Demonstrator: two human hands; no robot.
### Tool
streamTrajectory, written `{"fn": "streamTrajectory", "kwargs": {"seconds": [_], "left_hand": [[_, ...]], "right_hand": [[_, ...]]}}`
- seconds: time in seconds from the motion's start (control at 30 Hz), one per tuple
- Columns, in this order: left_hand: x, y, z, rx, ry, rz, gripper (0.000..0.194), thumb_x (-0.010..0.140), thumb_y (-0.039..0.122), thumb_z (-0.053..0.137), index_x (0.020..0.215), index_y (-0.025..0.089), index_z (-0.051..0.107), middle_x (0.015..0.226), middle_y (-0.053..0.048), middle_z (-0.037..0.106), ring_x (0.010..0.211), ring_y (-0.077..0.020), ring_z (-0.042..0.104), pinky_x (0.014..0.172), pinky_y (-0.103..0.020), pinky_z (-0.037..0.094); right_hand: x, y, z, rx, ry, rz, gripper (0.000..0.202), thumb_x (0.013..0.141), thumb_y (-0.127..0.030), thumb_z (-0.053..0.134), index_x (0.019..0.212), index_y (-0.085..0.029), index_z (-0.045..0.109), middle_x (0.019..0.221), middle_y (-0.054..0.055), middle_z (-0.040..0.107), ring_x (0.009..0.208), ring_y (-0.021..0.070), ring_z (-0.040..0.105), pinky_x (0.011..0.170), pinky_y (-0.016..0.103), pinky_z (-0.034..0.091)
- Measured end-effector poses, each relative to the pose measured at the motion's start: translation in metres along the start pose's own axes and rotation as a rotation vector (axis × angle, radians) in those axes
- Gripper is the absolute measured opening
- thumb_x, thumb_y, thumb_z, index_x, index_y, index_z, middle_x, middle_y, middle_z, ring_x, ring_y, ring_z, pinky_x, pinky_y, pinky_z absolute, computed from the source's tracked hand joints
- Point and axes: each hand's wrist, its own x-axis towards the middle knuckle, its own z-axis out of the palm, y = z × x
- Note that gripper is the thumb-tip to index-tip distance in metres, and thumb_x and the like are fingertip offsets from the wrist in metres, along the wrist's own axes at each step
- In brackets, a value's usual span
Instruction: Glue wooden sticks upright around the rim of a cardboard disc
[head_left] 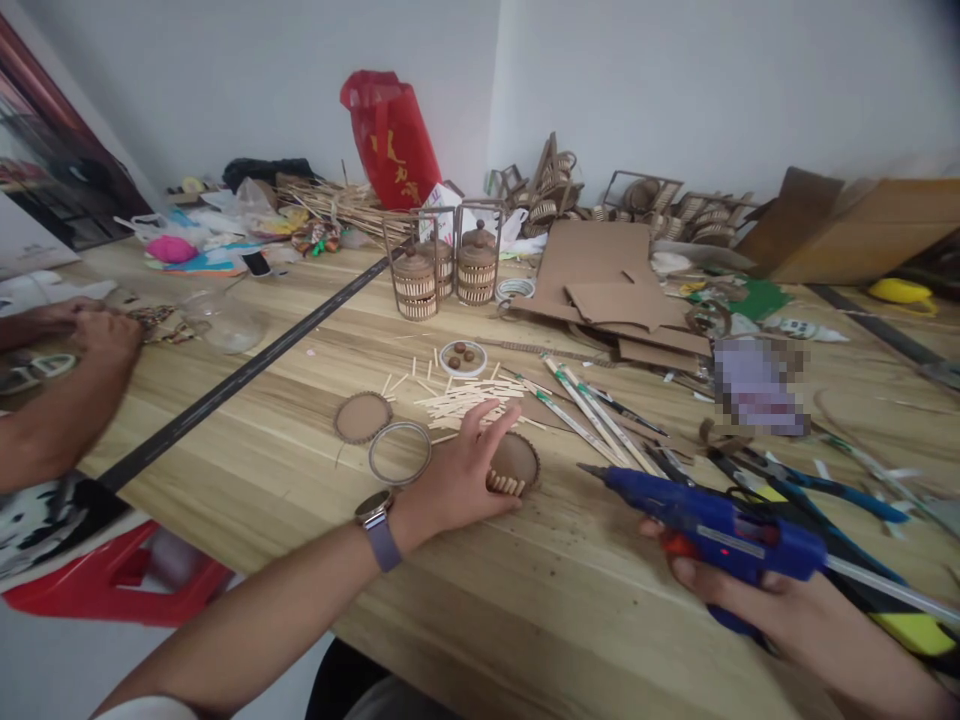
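Blue hot-glue gun (720,525) and a stick-edged cardboard disc (517,455) on a wooden table (525,610).
The right hand (784,608) grips the gun right of the disc; the left hand (457,472), fingers and thumb spread wide, arches at its left edge, contact unclear. Loose sticks (469,402) lie beyond the disc.

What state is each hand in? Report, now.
Left hand: open, curved around the round brown cardboard base with short pale wooden sticks; contact unclear.
Right hand: closed, holding the blue plastic glue gun.
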Motion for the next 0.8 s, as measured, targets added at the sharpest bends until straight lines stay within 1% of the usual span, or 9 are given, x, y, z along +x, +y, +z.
{"fn": "streamTrajectory", "kwargs": {"seconds": [0.1, 0.2, 0.27, 0.33, 0.4, 0.5, 0.57, 0.67, 0.8], "left_hand": [[-0.001, 0.0, 0.0, -0.004, 0.0, 0.012, 0.112, 0.061, 0.025, 0.086, 0.146, 0.034, 0.015, 0.153, -0.015, 0.018, 0.133, -0.0346, 0.04, 0.104, -0.051, 0.043], [-0.001, 0.0, -0.001, -0.009, -0.006, 0.005, 0.112, 0.06, 0.026, 0.087, 0.147, 0.034, 0.015, 0.154, -0.015, 0.017, 0.133, -0.0354, 0.039, 0.105, -0.052, 0.043], [0.0, 0.0, -0.002, -0.008, -0.012, -0.004, 0.113, 0.06, 0.025, 0.087, 0.147, 0.034, 0.015, 0.154, -0.015, 0.016, 0.134, -0.0359, 0.038, 0.105, -0.052, 0.042], [-0.001, 0.0, -0.002, -0.005, -0.013, 0.001, 0.113, 0.06, 0.025, 0.087, 0.147, 0.033, 0.015, 0.154, -0.015, 0.017, 0.135, -0.0358, 0.036, 0.105, -0.052, 0.042], [-0.001, 0.0, -0.002, -0.004, -0.019, 0.024, 0.114, 0.06, 0.025, 0.087, 0.147, 0.033, 0.014, 0.154, -0.015, 0.017, 0.136, -0.0357, 0.035, 0.106, -0.052, 0.042], [-0.002, -0.002, -0.002, -0.003, -0.046, 0.069, 0.114, 0.061, 0.027, 0.086, 0.148, 0.033, 0.013, 0.154, -0.014, 0.016, 0.137, -0.0355, 0.034, 0.108, -0.052, 0.039], [-0.002, -0.002, -0.002, -0.001, -0.063, 0.085, 0.115, 0.06, 0.028, 0.087, 0.148, 0.032, 0.013, 0.154, -0.014, 0.015, 0.137, -0.0354, 0.033, 0.108, -0.051, 0.039], [-0.001, -0.002, -0.002, -0.011, -0.046, 0.054, 0.114, 0.06, 0.027, 0.087, 0.148, 0.032, 0.013, 0.154, -0.015, 0.015, 0.137, -0.0357, 0.033, 0.107, -0.051, 0.04], [-0.001, -0.002, -0.001, -0.041, -0.015, 0.021, 0.113, 0.063, 0.023, 0.085, 0.147, 0.035, 0.011, 0.154, -0.013, 0.016, 0.137, -0.0354, 0.033, 0.106, -0.052, 0.041]], "right_hand": [[0.002, 0.003, 0.011, 0.12, -0.075, 0.077, 0.051, 0.07, -0.07, 0.063, 0.08, -0.021, 0.074, 0.073, 0.007, 0.074, 0.065, 0.022, 0.067, 0.057, 0.028, 0.057], [0.007, 0.007, 0.019, 0.061, -0.195, 0.033, 0.047, 0.072, -0.064, 0.065, 0.082, -0.02, 0.075, 0.074, 0.008, 0.075, 0.068, 0.0243, 0.069, 0.063, 0.032, 0.059], [0.009, 0.011, 0.023, -0.001, -0.23, -0.018, 0.042, 0.075, -0.06, 0.064, 0.083, -0.021, 0.076, 0.08, 0.007, 0.076, 0.073, 0.0252, 0.07, 0.069, 0.034, 0.06], [0.008, 0.013, 0.026, -0.029, -0.211, -0.066, 0.039, 0.077, -0.058, 0.061, 0.083, -0.022, 0.076, 0.085, 0.007, 0.077, 0.076, 0.0255, 0.07, 0.073, 0.036, 0.059], [0.005, 0.013, 0.031, -0.023, -0.173, -0.081, 0.041, 0.077, -0.059, 0.06, 0.084, -0.022, 0.076, 0.086, 0.007, 0.076, 0.077, 0.0255, 0.07, 0.076, 0.037, 0.059], [0.001, 0.008, 0.035, 0.057, -0.131, -0.02, 0.046, 0.074, -0.064, 0.061, 0.083, -0.021, 0.075, 0.08, 0.006, 0.075, 0.074, 0.0244, 0.069, 0.075, 0.036, 0.059], [-0.001, 0.004, 0.036, 0.121, -0.107, 0.031, 0.047, 0.071, -0.067, 0.063, 0.078, -0.021, 0.073, 0.073, 0.004, 0.074, 0.071, 0.0236, 0.068, 0.073, 0.034, 0.059], [0.0, 0.0, 0.034, 0.163, -0.093, 0.066, 0.047, 0.069, -0.069, 0.064, 0.068, -0.022, 0.069, 0.068, 0.004, 0.072, 0.07, 0.0237, 0.068, 0.072, 0.033, 0.059], [0.002, 0.003, 0.032, 0.095, -0.118, 0.032, 0.046, 0.071, -0.067, 0.063, 0.076, -0.022, 0.072, 0.075, 0.005, 0.075, 0.072, 0.0246, 0.069, 0.072, 0.035, 0.059]]}}
